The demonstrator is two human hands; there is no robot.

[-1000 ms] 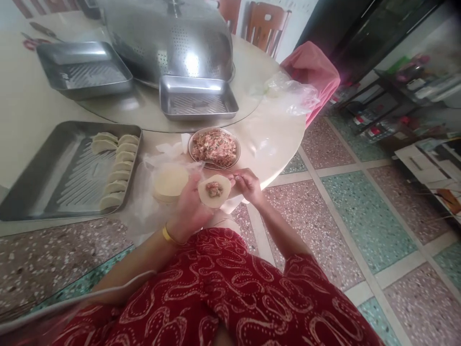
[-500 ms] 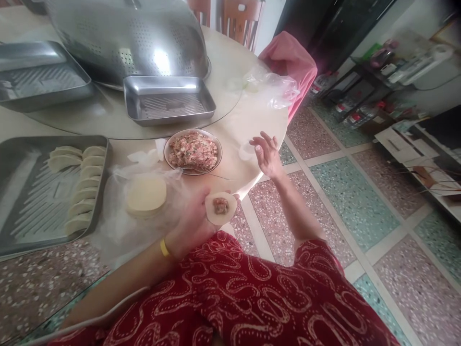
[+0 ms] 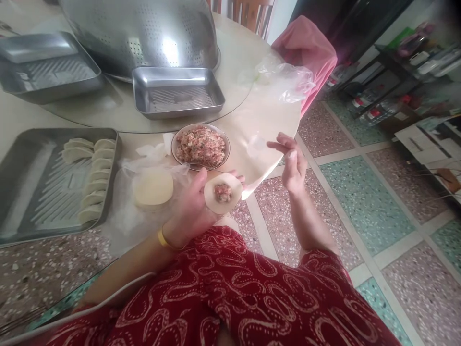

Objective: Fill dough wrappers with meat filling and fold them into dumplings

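On the palm and fingers of my left hand (image 3: 192,204) rests a round dumpling wrapper (image 3: 212,204) with a lump of minced meat (image 3: 223,192) at its centre. My right hand (image 3: 292,161) holds nothing; its fingers are stretched out beside a small translucent round dish (image 3: 256,145). Beyond my left hand stands a bowl of meat filling (image 3: 200,145) with a thin utensil handle partly showing at its near edge. A stack of round wrappers (image 3: 153,189) lies on a plastic bag (image 3: 124,223) to the left.
Several folded dumplings (image 3: 98,185) line the right side of a metal tray (image 3: 21,192) at the left. Two other metal trays, one near the middle (image 3: 179,108) and one further left (image 3: 54,89), stand before a large perforated steel colander (image 3: 144,38). A crumpled plastic bag (image 3: 288,81) lies by the pink cloth (image 3: 311,48).
My right hand has turned and shifted right in the picture, away from the small dish. The wrapper with filling stays on my left hand, slightly higher in view. The camera view has shifted a little.
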